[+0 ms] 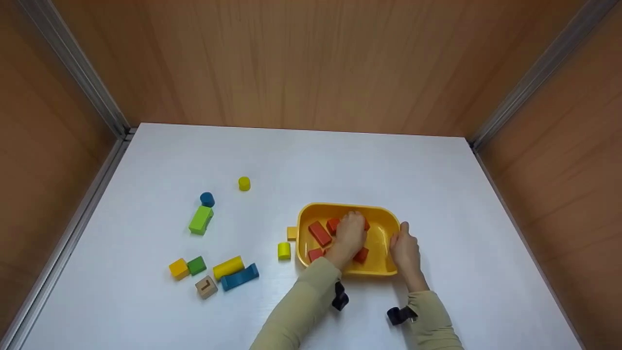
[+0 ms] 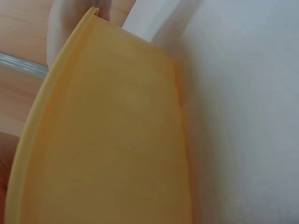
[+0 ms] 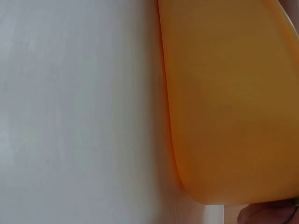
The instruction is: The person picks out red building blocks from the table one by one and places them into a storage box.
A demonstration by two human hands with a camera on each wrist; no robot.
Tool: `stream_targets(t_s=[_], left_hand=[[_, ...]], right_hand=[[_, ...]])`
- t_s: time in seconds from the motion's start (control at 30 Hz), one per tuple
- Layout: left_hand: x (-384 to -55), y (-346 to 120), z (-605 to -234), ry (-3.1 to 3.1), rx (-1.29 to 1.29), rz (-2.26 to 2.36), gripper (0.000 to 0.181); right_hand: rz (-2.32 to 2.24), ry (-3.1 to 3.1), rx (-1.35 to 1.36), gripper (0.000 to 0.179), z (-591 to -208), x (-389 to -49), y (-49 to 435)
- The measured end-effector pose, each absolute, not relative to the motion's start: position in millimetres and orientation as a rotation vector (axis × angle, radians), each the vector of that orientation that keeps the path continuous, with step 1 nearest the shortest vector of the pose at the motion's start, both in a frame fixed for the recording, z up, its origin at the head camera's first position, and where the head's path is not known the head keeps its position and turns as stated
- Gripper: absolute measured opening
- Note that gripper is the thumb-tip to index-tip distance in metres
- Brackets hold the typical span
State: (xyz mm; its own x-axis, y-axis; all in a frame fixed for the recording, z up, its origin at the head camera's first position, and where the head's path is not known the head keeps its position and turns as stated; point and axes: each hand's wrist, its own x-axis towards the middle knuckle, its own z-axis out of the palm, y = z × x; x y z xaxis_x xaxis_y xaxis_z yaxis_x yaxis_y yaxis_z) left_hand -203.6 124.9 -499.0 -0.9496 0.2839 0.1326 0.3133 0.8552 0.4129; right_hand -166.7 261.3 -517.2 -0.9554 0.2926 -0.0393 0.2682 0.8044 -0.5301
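A yellow plastic tray [image 1: 384, 265] stands on the white table with several red blocks [image 1: 319, 234] inside. My left hand [image 1: 347, 238] reaches over its near rim, fingers bent down among the blocks. One red block [image 1: 367, 224] shows just beside those fingers; the fingertips are hidden, so whether they pinch a block is unclear. At the tray's right end, my right hand [image 1: 406, 252] grips the rim, thumb on the inner side. The outer wall of the tray [image 2: 117, 121] fills much of the left wrist view. In the right wrist view, fingers [image 3: 268, 213] touch the tray's end.
Left of the tray are a small yellow cylinder [image 1: 284, 251] and a yellow tab [image 1: 291, 233]. Farther left lie a yellow cylinder [image 1: 228, 267], a blue block [image 1: 240, 277], a wooden cube [image 1: 206, 287], green blocks [image 1: 201, 220] and several other pieces. Wooden walls [image 1: 311, 63] enclose the table.
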Motion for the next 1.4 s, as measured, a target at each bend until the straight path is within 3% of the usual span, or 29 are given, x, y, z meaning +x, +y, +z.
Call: stream_targets(t_s=[0.23,1.4], left_hand=[[-206.3,128.7,-502.3,-2.994,-0.479,-0.609,0.013],[-209.2,130.3,-509.3,-3.146,-0.466,-0.709,0.010]], right_hand=[[0.853,-2.942,-0.453,0.016,-517.1,-167.6,263.0],[0.822,-2.886,-0.413,0.013,-520.0,-165.8,260.6]])
